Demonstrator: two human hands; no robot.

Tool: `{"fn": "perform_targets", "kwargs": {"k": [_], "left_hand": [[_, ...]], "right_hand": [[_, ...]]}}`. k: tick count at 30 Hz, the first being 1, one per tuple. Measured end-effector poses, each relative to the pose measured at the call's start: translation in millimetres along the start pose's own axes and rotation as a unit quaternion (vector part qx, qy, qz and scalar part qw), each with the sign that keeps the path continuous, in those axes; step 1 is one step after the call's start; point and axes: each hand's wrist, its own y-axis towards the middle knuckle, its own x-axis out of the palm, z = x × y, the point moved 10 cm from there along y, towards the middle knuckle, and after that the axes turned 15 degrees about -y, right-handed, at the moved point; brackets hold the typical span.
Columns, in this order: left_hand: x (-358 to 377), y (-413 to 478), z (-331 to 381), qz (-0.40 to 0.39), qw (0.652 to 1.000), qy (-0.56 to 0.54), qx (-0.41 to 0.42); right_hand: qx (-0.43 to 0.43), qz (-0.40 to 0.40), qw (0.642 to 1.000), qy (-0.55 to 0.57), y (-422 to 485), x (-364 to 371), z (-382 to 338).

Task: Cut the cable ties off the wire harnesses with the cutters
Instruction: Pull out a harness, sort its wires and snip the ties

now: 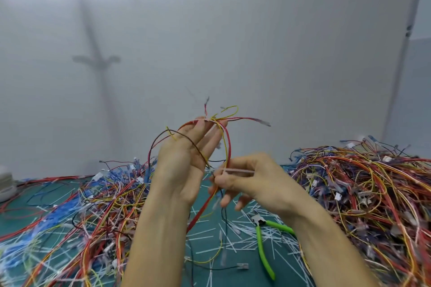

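Left hand [184,158], fingers extended, carries the wire harness [227,137] above mid-table [14,223]; right hand [247,182] pinches the cable tie [240,171], best drawn straight out without snagging wires; cutters [261,247] lie near the front edge.

Both bare forearms rise from below, the left hand [184,158] upright, palm facing back, fingers nearly straight, the right hand [251,179] lower beside it, thumb and forefinger pinching a white cable tie [238,171]

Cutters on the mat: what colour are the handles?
The cutters have bright green handles and a dark metal head; the head view shows them clearly.
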Motion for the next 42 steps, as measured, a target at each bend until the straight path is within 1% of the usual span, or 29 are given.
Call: {"fn": "perform_targets", "kwargs": {"k": [4, 7, 9, 11, 13, 15, 17, 19, 21, 23, 25, 27, 29, 33, 35, 38, 40, 42], "left_hand": [[-3, -2, -7, -0.041, 0.992, -0.025, -0.12], [-3, -2, -11, -0.072, 0.982, -0.078, -0.155], [0, -3, -17, -0.093, 0.976, -0.1, -0.169], [-5, -2, -24, -0.086, 0.974, -0.1, -0.183], [-13, 1, -27, -0.057, 0.974, -0.102, -0.196], [-22, 6, -26, -0.02, 0.976, -0.108, -0.189], [-32, 11, -23, 0.019, 0.983, -0.097, -0.155], [-42, 15, -18, 0.051, 0.993, -0.032, -0.1], [-44, 17, -13, 0.047, 0.996, 0.063, -0.051], [-40, 16, -11, 0.024, 0.986, 0.163, -0.028], [-36, 15, -7, 0.003, 0.97, 0.242, -0.002], [-33, 13, -2, -0.014, 0.953, 0.302, 0.02], [-29, 11, 1, -0.023, 0.942, 0.334, 0.032], [-27, 8, 3, -0.037, 0.935, 0.352, 0.036], [-25, 8, 1, -0.054, 0.924, 0.377, 0.034], [-16, 6, -6, -0.097, 0.904, 0.415, 0.033], [-8, 5, -13, -0.133, 0.876, 0.461, 0.038], [-2, 4, -21, -0.165, 0.832, 0.528, 0.045]], "right_hand": [[-0.033, 0.152, 0.988, -0.015, 0, -42, -5], [-0.064, 0.243, 0.963, -0.093, -9, -73, -12], [-0.071, 0.274, 0.953, -0.106, -14, -84, -12], [-0.065, 0.28, 0.953, -0.092, -15, -87, -10], [-0.052, 0.269, 0.958, -0.082, -15, -86, -7], [-0.029, 0.216, 0.972, -0.086, -12, -77, -2], [0.001, 0.132, 0.986, -0.102, -9, -62, 6], [0.031, 0.059, 0.984, -0.168, -8, -49, 16], [0.058, 0.005, 0.959, -0.276, -10, -41, 24], [0.081, -0.032, 0.937, -0.339, -13, -40, 32], [0.09, -0.044, 0.932, -0.348, -17, -42, 34], [0.082, -0.029, 0.936, -0.34, -18, -47, 33], [0.069, -0.018, 0.948, -0.311, -17, -49, 31], [0.025, 0.013, 0.981, -0.194, -14, -47, 19], [0.0, 0.063, 0.982, -0.176, -10, -52, 10], [-0.026, 0.181, 0.969, -0.166, -4, -65, 1], [-0.045, 0.229, 0.961, -0.149, -3, -66, -5], [-0.061, 0.255, 0.957, -0.125, -4, -65, -8]]}}
